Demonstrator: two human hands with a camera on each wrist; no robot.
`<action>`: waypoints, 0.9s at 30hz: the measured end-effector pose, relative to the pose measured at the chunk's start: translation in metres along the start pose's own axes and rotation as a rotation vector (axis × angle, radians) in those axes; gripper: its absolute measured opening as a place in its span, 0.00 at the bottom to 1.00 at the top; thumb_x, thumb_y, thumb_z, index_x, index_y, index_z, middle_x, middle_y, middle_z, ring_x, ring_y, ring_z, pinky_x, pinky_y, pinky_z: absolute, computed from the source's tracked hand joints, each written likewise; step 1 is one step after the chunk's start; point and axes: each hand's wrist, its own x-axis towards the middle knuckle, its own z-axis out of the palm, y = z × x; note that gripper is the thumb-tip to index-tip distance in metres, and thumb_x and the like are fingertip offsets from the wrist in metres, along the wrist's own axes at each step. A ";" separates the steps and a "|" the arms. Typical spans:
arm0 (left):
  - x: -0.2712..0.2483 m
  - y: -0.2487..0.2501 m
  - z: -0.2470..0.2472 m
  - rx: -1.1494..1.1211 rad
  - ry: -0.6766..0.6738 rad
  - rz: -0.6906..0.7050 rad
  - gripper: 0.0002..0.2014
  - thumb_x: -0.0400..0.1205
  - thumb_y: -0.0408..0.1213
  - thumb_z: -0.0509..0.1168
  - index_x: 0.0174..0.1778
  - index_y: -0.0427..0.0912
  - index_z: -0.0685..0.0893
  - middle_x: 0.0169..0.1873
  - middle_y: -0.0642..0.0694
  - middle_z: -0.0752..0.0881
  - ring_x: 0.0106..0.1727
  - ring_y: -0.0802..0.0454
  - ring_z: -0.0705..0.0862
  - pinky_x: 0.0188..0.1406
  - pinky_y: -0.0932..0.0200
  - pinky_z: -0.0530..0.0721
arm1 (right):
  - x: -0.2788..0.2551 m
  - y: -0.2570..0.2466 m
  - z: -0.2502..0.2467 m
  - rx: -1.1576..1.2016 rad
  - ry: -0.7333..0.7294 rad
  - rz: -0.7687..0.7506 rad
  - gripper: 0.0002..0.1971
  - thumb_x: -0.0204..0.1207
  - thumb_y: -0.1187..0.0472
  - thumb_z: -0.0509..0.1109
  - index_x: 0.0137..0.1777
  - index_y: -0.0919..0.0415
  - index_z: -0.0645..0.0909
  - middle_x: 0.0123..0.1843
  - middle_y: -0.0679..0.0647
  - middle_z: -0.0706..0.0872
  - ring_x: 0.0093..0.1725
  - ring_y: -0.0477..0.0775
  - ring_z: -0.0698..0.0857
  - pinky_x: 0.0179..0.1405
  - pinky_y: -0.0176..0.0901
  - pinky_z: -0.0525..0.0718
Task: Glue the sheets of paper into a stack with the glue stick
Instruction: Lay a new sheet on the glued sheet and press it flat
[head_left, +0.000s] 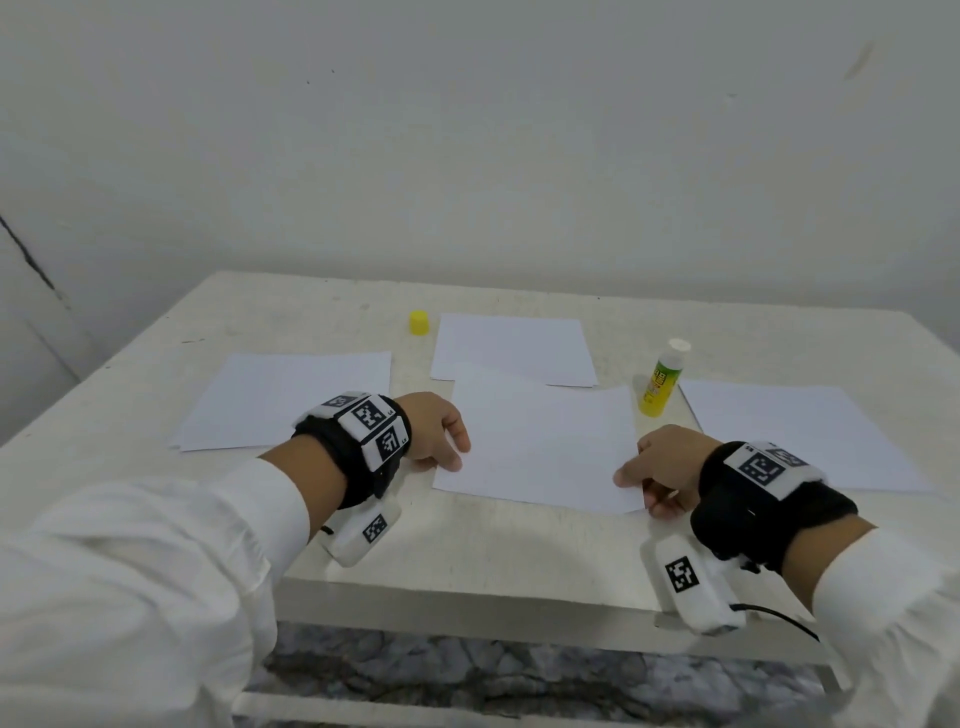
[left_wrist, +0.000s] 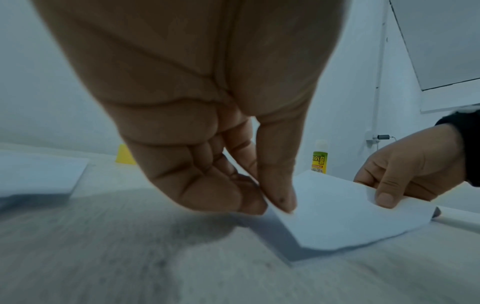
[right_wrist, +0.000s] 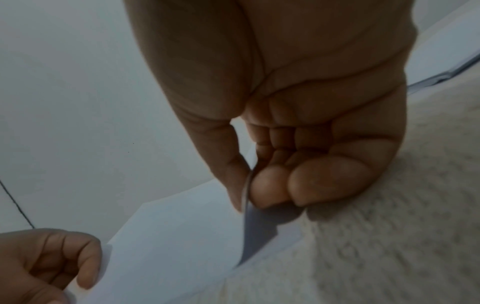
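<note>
White sleeves (head_left: 130, 582) fill the near corners of the head view, each wrist wrapped in a black band carrying white marker blocks (head_left: 371, 423).

The left hand (head_left: 431, 434) pinches the left edge of the centre sheet (head_left: 540, 441): the left wrist view shows the thumb on top and curled fingers (left_wrist: 249, 203) beneath, with that corner raised off the table (head_left: 467, 551) and casting a shadow. The right hand (head_left: 670, 467) pinches the sheet's near right corner; the right wrist view shows the paper edge clamped between thumb and fingertips (right_wrist: 270, 191).

The far edge of the centre sheet overlaps a second sheet (head_left: 511, 345) at 12 o'clock. A third sheet (head_left: 291, 397) lies at 9 o'clock, just beside the left wrist; whether it is one sheet or several cannot be told. A fourth sheet (head_left: 795, 431) lies at 3 o'clock.

The glue stick (head_left: 662, 379) stands upright and uncapped at 1 o'clock from the centre sheet, in the gap between it and the fourth sheet. Its yellow cap (head_left: 418, 322) stands at 11 o'clock, just left of the second sheet, well apart from the stick.
</note>
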 end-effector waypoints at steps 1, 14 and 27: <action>0.001 0.000 0.001 -0.005 0.008 -0.001 0.09 0.74 0.34 0.76 0.40 0.50 0.82 0.22 0.52 0.80 0.25 0.56 0.77 0.27 0.67 0.73 | 0.001 0.000 0.000 0.001 -0.001 0.004 0.09 0.75 0.68 0.72 0.39 0.68 0.74 0.20 0.60 0.79 0.24 0.57 0.77 0.28 0.45 0.80; 0.009 0.003 -0.001 -0.005 0.159 0.052 0.11 0.77 0.36 0.73 0.54 0.44 0.86 0.32 0.55 0.75 0.31 0.62 0.73 0.28 0.73 0.69 | 0.009 0.002 0.001 0.052 0.013 0.042 0.10 0.77 0.63 0.69 0.52 0.70 0.77 0.26 0.62 0.81 0.26 0.57 0.80 0.29 0.46 0.83; 0.010 0.004 0.001 0.054 0.119 0.057 0.13 0.77 0.35 0.73 0.58 0.45 0.87 0.36 0.56 0.77 0.36 0.60 0.76 0.35 0.70 0.72 | 0.016 -0.004 -0.003 0.040 0.014 0.053 0.07 0.79 0.64 0.66 0.51 0.68 0.73 0.28 0.62 0.78 0.26 0.58 0.83 0.30 0.46 0.84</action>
